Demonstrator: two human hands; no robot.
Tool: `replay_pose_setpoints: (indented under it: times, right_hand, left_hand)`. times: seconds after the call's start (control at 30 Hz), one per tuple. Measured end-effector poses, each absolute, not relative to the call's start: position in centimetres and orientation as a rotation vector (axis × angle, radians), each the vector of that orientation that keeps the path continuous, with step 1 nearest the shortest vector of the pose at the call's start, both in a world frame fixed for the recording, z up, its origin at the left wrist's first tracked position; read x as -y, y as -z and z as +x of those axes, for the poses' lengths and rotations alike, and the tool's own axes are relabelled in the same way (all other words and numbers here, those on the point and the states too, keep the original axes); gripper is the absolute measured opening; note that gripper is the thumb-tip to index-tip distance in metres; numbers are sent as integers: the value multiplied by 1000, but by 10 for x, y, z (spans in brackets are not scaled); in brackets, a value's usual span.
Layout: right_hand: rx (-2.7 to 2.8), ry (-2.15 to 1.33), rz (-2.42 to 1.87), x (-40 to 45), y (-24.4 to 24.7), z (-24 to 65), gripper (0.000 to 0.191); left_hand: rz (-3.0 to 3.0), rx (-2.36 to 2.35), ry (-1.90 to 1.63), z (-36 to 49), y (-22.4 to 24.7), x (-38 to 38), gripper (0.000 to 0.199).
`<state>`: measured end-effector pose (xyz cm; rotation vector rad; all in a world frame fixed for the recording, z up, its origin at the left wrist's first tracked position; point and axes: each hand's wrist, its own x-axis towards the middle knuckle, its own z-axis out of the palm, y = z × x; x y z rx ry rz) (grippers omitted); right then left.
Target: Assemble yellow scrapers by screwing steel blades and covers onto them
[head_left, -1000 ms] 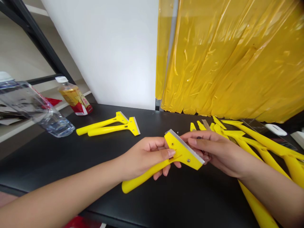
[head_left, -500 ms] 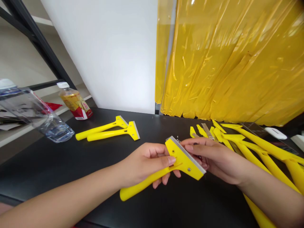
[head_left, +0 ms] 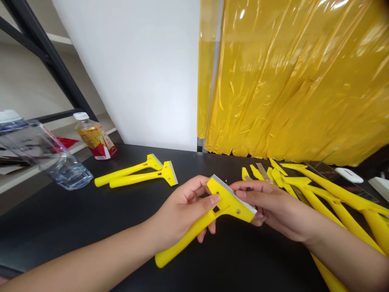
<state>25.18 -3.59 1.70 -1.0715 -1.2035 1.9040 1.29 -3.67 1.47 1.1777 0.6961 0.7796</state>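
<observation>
My left hand [head_left: 184,213] is closed around a yellow scraper [head_left: 229,202], thumb on the neck just below its wide head. A metal blade runs along the head's edge, and its handle slants down toward me. One screw shows at the lower end of the head; the hole near the thumb looks bare. My right hand [head_left: 278,205] is curled behind the blade side, fingers pinched together. A small dark tip pokes up between those fingers, the rest of it hidden. Two more scrapers [head_left: 136,178] lie side by side on the black table [head_left: 91,219], left of my hands.
Several yellow scraper handles [head_left: 340,186] and loose yellow head plates [head_left: 257,172] are heaped at the right. A drink bottle [head_left: 95,138] and a large clear bottle [head_left: 65,166] stand at the left. Yellow film [head_left: 291,89] hangs behind the table; a white object [head_left: 349,175] lies far right.
The scraper's head has shifted slightly up and left and turned a little, showing a slot in its neck. My right hand stays close behind the blade. The whole view has tilted up slightly.
</observation>
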Motion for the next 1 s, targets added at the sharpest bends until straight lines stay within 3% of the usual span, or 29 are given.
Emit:
replay_pose_setpoints:
  times: [0.17,0.37,0.47,1.0]
  right_hand:
    - [1300,-1788,-1062,33,-25,253,33]
    - [1807,-639,-1312,28,-38,268,35]
    - [1907,-276,-1358,26,-36,271,29]
    - [2117,-174,-1135,18,-9,266,14]
  left_hand:
    - [1168,-736,-731,7,-16,30,25]
    - [1103,-829,-873,2,-16,17,25]
    - [1083,-862,-909,4,-15,15,25]
    - [1091,-871,-885,5,-13,16,25]
